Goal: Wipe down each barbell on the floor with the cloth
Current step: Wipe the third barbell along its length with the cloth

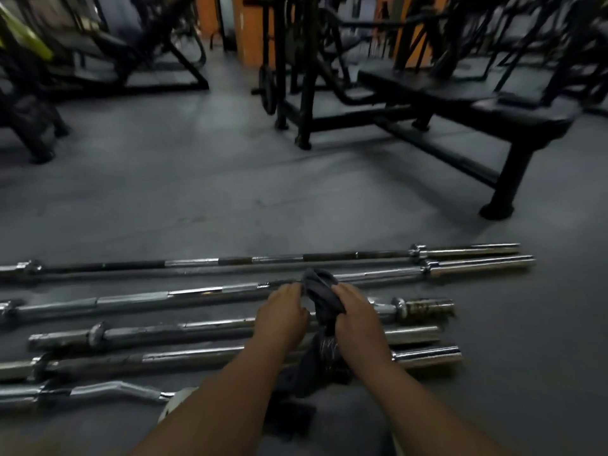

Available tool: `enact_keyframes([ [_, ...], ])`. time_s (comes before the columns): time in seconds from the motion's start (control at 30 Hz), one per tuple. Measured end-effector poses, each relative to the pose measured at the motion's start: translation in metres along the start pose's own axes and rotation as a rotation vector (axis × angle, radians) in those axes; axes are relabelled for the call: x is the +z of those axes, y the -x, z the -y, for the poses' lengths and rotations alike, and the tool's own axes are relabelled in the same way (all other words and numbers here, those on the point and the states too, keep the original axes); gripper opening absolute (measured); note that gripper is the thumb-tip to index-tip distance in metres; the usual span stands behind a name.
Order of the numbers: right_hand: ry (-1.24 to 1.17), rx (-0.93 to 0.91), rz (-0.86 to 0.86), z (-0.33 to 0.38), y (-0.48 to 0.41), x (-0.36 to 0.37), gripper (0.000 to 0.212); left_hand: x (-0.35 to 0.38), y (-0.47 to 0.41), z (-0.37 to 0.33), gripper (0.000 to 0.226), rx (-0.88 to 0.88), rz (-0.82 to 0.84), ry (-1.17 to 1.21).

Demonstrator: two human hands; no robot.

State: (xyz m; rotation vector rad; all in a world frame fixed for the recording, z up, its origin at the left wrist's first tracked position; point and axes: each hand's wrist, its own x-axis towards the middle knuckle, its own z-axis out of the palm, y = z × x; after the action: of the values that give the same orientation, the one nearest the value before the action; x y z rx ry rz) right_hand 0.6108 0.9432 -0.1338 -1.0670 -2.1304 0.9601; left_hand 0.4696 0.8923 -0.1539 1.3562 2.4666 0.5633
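Head view showed the cloth [320, 291] bunched between both hands at about 5 o'clock from frame centre, over a row of barbells [210, 296] that lay side by side on the floor [197, 192] from 9 to 3 o'clock. The left hand [283, 315] had its fingers curled round one end of the cloth, and the right hand [358, 315] gripped the other end the same way, with a dark tail hanging down between the wrists.

That loose tail could have snagged on a collar. The bars lay unsecured and close together, so a hard stroke could have rolled one into its neighbour or toward the fingers. With so many alike, one could easily have been skipped.

Whether the cloth touched any bar was not clear — the hands covered that spot. Several bars ran off the frame at 9 o'clock, a bent curl bar [108, 390] at 7 o'clock vanished behind the left forearm, and the gym frames at 12 o'clock were blurred.
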Motion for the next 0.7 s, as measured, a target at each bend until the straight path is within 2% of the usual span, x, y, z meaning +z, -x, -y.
enact_keyframes([
  [0.13,0.118,-0.078,-0.150,0.013,-0.004,-0.051,0.058,-0.027,0.009,-0.041,0.046,0.100,-0.055,0.004],
  [0.27,0.311,-0.112,-0.282,0.010,-0.018,-0.085,0.064,-0.025,0.005,-0.059,0.047,0.141,-0.091,0.010],
  [0.5,0.377,0.029,-0.120,-0.073,-0.026,-0.044,0.065,0.051,-0.010,-0.022,0.046,0.037,0.098,-0.037],
  [0.7,0.383,0.137,0.032,-0.135,-0.069,0.002,0.066,0.105,-0.062,0.018,0.037,-0.023,0.222,-0.118],
])
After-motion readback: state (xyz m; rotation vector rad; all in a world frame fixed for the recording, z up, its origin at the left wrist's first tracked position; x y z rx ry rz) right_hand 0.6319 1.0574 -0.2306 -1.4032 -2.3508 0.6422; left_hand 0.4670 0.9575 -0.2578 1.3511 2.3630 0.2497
